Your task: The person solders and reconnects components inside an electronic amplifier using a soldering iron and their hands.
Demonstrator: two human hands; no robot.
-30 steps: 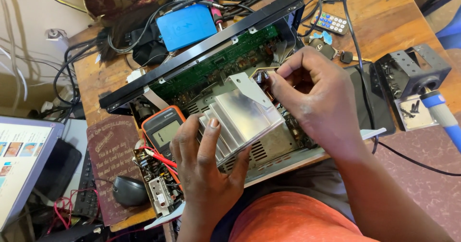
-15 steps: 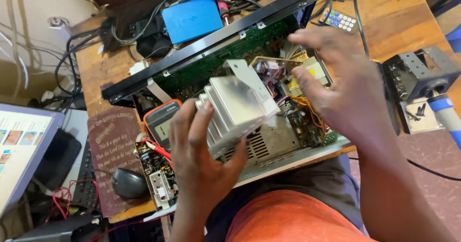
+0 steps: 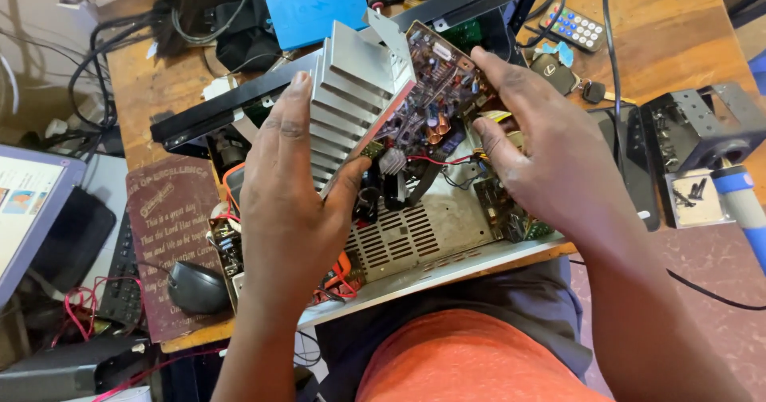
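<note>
- Left hand clasped on the finned aluminium heat sink: fingers up its left side, thumb pressed under its lower edge.
- Right hand gripping the circuit board fixed to that heat sink; fingertips on the component face at the upper right edge, thumb near the lower part.
- Heat sink and board held as one piece, tilted, raised above the open metal chassis, fins facing left, components facing right.
- Red and black wires running from the board's lower edge down into the chassis.
- Chassis floor perforated with vent slots; smaller green board seated at its right side, partly behind the right hand.
- Black front panel of the chassis lying along its far edge.
- Blue box beyond that, among black cables.
- Remote control at upper right on the wooden table; grey metal bracket further right.
- Dark computer mouse on a brown pad at left; screen corner at the far left edge.
</note>
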